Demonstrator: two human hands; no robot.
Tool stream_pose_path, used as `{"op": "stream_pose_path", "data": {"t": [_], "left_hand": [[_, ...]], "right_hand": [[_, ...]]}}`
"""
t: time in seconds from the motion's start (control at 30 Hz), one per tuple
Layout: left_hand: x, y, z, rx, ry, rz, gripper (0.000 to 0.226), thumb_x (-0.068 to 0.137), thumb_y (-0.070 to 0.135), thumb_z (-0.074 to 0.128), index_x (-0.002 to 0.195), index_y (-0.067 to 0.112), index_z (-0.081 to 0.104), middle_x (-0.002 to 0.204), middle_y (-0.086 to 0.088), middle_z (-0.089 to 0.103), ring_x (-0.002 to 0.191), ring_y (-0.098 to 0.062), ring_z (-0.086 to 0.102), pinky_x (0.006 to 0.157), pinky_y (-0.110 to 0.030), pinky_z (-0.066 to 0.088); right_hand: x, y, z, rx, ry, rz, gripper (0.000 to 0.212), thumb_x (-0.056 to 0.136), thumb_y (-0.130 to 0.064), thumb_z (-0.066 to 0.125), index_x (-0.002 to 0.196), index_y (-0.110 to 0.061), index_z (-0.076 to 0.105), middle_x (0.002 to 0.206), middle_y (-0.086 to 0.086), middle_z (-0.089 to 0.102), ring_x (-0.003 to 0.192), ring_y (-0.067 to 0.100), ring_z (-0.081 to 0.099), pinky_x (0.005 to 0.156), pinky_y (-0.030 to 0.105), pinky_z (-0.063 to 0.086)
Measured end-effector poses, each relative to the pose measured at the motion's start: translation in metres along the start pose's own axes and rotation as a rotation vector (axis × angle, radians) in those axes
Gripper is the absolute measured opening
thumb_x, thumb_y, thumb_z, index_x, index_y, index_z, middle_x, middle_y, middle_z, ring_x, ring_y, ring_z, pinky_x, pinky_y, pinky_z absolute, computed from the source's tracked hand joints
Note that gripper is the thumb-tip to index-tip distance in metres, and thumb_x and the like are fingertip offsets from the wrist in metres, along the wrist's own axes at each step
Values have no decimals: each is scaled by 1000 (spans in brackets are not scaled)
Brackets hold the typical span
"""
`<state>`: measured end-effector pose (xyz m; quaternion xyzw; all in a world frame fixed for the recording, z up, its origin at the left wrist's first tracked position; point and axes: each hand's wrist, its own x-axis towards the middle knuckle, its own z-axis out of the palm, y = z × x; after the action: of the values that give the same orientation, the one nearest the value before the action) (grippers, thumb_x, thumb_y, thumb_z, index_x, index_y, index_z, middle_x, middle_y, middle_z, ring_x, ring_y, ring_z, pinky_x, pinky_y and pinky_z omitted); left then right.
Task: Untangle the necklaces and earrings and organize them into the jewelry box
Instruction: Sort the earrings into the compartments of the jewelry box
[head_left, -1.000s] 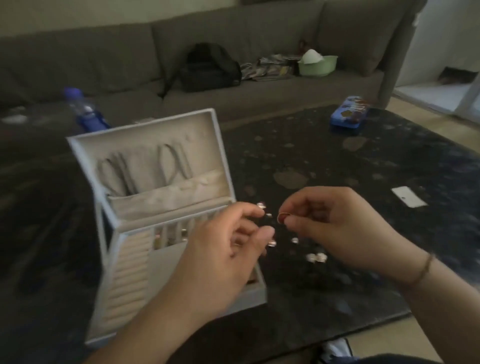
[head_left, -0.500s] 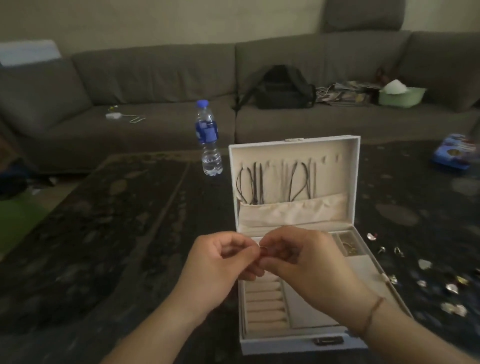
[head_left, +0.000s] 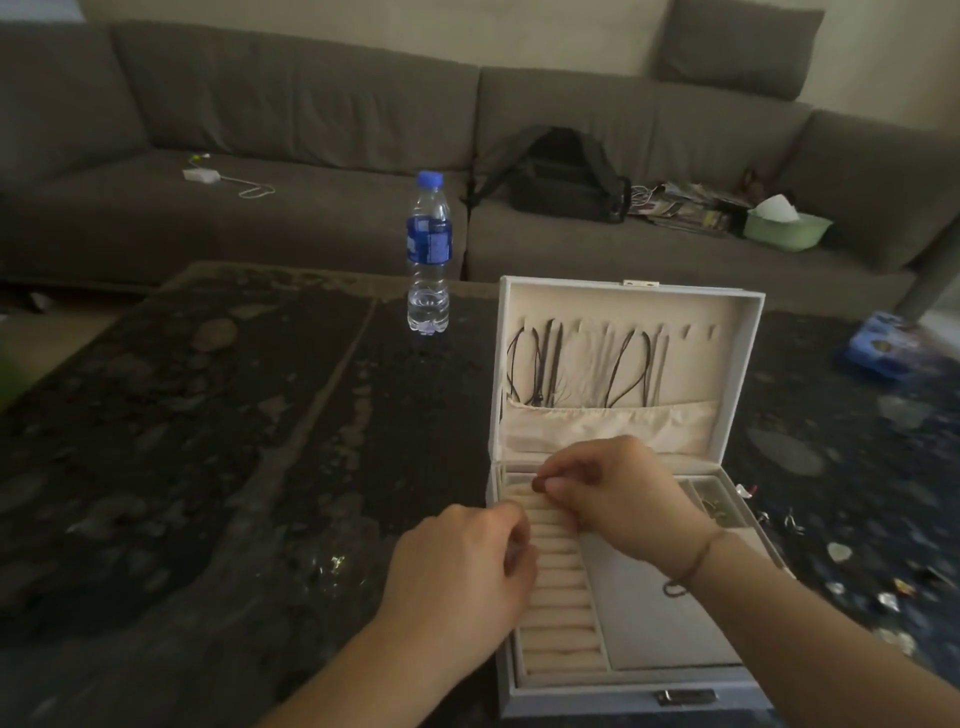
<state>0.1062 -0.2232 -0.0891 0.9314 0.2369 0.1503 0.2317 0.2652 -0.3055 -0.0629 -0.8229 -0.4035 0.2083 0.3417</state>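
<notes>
Dark marble worktop (head_left: 208, 467) carries the open jewelry box (head_left: 631, 467); right hand (head_left: 618, 493) pinches something small over the ring rolls (head_left: 556, 587) at twelve o'clock, apparently to seat it; left hand (head_left: 462, 577), at seven, curls loosely, its grip unclear.

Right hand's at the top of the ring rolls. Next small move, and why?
Probably press the small piece pinched in the right hand down into a slot between the ring rolls of the open jewelry box. Its fingertips already sit over the top rolls; the left hand rests at the box's left edge, steadying it. The piece itself is too small to identify.
</notes>
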Motion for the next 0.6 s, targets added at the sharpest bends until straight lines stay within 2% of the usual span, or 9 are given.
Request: {"op": "stream_pose_path", "data": {"t": [0.1,0.23,0.33,0.43,0.5,0.6], "left_hand": [[1,-1,3,53,5,-6,21,95,53,48,105,36,55,76,12,58,71,-8,60,67,-30,55],[0,-1,6,92,0,3,23,96,53,46,109,36,55,87,12,63,78,-8,62,72,-32,56],[0,-1,5,89,-10,5,20,97,52,46,109,37,53,88,12,63,78,-8,61,72,-31,56],[-1,-1,5,75,-19,7,18,97,52,47,108,38,51,87,13,62,76,-7,61,71,-31,57],[0,-2,5,80,-24,7,17,97,51,46,107,38,50,85,13,59,74,-6,59,70,-30,56],[1,-2,6,96,-25,16,16,98,50,45,107,38,49,80,13,54,72,-6,56,67,-26,52]], "right_hand": [[9,-5,4,-1,-8,66,8,86,-16,71,86,-22,77,67,-7,72,58,2,65,54,12,50],[18,-10,6,-73,-11,83,10,83,-18,73,77,-24,77,71,-3,74,66,12,69,52,7,48],[22,-11,8,-108,-7,119,11,79,-21,77,69,-26,76,64,-5,72,58,10,66,46,9,46],[24,-10,7,-109,19,157,10,76,-25,80,68,-21,76,52,-10,64,45,2,57,43,11,43],[25,-6,7,-149,61,158,13,75,-28,81,66,-22,76,58,-8,66,52,2,59,44,10,43],[22,-4,7,-226,43,146,14,78,-33,78,70,-22,77,67,-7,69,64,5,62,56,12,48]]}}
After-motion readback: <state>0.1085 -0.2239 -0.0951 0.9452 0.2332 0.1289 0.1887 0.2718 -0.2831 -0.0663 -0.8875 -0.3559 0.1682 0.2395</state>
